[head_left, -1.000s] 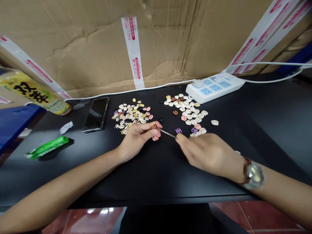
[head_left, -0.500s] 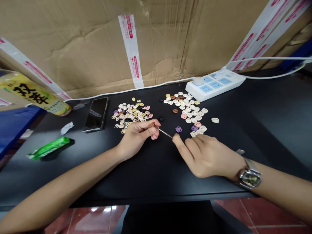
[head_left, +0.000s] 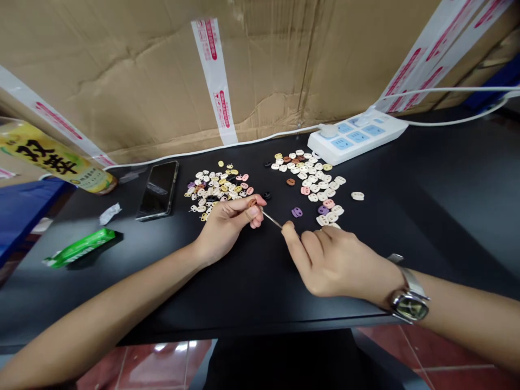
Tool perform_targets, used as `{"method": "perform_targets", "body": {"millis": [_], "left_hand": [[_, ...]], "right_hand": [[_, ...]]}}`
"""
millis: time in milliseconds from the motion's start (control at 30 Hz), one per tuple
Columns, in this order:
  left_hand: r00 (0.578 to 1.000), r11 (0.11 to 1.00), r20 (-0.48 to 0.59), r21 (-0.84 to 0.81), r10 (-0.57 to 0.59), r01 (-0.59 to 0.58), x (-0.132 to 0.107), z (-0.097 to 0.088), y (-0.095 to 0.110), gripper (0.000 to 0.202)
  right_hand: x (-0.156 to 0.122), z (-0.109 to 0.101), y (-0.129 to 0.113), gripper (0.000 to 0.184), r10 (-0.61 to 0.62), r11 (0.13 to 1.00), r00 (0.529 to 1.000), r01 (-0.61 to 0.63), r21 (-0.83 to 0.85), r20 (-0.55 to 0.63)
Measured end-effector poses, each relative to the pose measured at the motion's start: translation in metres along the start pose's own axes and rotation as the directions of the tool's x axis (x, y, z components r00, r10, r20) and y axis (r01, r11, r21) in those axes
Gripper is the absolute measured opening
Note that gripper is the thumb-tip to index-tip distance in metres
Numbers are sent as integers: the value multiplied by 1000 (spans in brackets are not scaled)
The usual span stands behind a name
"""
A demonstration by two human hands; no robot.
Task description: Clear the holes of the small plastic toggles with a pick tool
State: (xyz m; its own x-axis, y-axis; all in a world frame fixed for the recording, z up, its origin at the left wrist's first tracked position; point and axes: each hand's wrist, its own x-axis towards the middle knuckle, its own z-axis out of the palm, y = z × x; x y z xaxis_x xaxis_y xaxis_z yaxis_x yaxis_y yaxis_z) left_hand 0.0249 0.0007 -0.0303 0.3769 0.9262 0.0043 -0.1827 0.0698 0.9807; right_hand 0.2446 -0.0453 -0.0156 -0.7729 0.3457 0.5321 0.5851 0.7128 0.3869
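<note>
My left hand pinches a small brown two-holed piece between thumb and fingertips, which partly hide it. A thin metal rod-like tool runs from my right hand to that piece, its tip at or in it. My right fingers are closed round the tool's other end, which is hidden. Beyond my left hand lies a pile of small oval two-holed pieces, white, yellow, pink and black, some with little stubs. A second spread of similar pieces lies beyond my right hand, with a purple piece nearer the tool.
A phone, a green wrapped packet, a scrap of white paper and a yellow-labelled bottle are on the left. A white power strip with cables stands at the back right, before a taped cardboard wall.
My right hand has moved slightly left, toward my left hand, and less of the metal rod shows between them. The brown piece stays pinched in my left hand. The view has shifted a little.
</note>
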Motion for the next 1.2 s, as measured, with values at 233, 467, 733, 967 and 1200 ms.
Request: {"method": "perform_targets", "body": {"millis": [233, 467, 733, 967, 1200], "left_hand": [[999, 998, 2, 52, 46, -46, -2, -1, -4, 13], [998, 997, 37, 61, 44, -46, -3, -2, -5, 13], [998, 987, 40, 151, 58, -63, -3, 1, -1, 14], [999, 978, -7, 203, 50, -48, -4, 2, -1, 17], [998, 997, 41, 60, 37, -40, -3, 2, -1, 23]], "right_hand": [[-4, 3, 17, 13, 258, 903, 964, -217, 372, -64], [-1, -2, 27, 9, 246, 872, 968, -199, 448, -50], [2, -8, 31, 14, 247, 874, 969, -215, 436, -16], [3, -7, 17, 20, 259, 911, 965, -255, 324, 29], [5, -6, 19, 17, 453, 694, 884, -433, 575, 119]]}}
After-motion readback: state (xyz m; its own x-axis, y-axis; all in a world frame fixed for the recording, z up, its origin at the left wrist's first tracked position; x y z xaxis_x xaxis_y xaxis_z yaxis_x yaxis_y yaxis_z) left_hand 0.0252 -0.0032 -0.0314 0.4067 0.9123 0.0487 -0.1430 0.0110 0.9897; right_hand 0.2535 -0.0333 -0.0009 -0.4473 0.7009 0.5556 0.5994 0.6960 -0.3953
